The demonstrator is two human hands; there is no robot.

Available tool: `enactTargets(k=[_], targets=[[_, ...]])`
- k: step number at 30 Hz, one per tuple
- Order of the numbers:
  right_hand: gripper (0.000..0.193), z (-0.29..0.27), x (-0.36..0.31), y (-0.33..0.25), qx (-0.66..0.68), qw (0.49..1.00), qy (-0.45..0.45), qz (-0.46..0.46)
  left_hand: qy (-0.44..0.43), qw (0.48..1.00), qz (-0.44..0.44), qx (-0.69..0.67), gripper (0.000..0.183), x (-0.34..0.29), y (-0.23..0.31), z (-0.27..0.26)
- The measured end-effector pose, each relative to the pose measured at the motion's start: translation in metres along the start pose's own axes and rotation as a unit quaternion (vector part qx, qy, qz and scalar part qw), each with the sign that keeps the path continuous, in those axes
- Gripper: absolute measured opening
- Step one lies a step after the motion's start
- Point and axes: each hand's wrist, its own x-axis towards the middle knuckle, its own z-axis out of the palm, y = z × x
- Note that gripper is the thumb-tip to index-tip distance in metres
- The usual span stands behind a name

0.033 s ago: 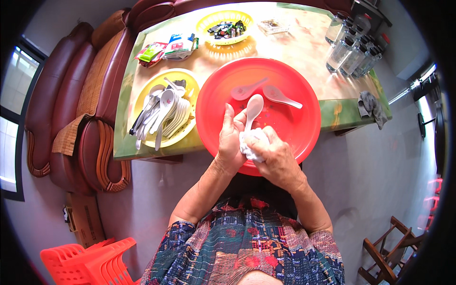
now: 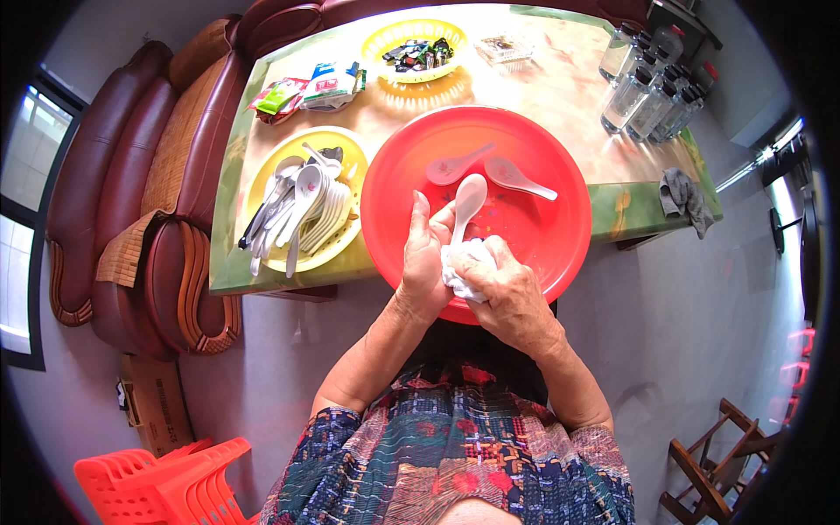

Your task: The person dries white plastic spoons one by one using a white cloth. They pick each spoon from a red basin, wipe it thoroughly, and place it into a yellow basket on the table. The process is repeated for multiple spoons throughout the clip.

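Have left hand [image 2: 427, 262] cupped partway, palm turned inward, thumb raised clear of the fingers. Can't make out whether those fingers, partly hidden behind the spoon, really grip it. Have right hand [image 2: 514, 284] curled tight around bunched white cloth [image 2: 464, 268], cloth just beside the left palm. Got white spoon [image 2: 471, 194] between the two hands: bowl up, just beyond the left fingertips, handle running down into the cloth. Can't see the lower handle end, covered by cloth.

Holding both hands over the near side of red basin [image 2: 564, 232]. Can see two more spoons in it, just past the hands: pinkish spoon [image 2: 448, 170] straight ahead, patterned spoon [image 2: 507, 175] ahead of the right hand.

Left of the left hand: yellow basket [image 2: 339, 238] near the basin, piled with spoons [image 2: 306, 197], handles pointing mixed ways. Farther out ahead of the left hand: packets [image 2: 332, 86], then second yellow basket [image 2: 418, 77] with small dark wrapped items [image 2: 420, 55]. Well ahead of the right hand: clear box [image 2: 505, 50]. Off to the right, well apart from the right hand: group of clear bottles [image 2: 626, 101] with dark caps, plus grey rag [image 2: 684, 197] hanging over the edge of table [image 2: 564, 109].
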Motion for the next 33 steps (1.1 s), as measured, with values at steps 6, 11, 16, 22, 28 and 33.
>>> enactTargets(k=[6,11,16,22,28,33], targets=[[0.040,0.008,0.015,0.011,-0.072,0.988,0.121,0.066,0.169,0.976,0.017,0.134,0.076,0.005,-0.013,0.022],[0.040,0.014,0.033,0.021,-0.171,0.961,0.204,0.067,0.160,0.960,0.055,0.223,0.055,0.005,-0.019,0.024],[0.036,0.014,0.036,0.015,-0.083,0.982,0.144,0.088,0.174,0.963,0.091,0.182,0.043,0.006,-0.019,0.015],[0.037,0.003,0.009,0.002,0.043,0.997,0.051,0.041,0.179,0.977,0.054,0.106,0.043,0.001,-0.014,0.002],[0.036,-0.021,0.004,0.007,0.177,0.983,-0.008,0.047,0.253,0.942,-0.001,0.221,0.035,-0.003,-0.009,0.007],[0.042,-0.016,0.026,0.016,-0.020,0.979,0.198,0.038,0.259,0.941,0.001,0.217,0.028,-0.001,-0.020,0.029]])
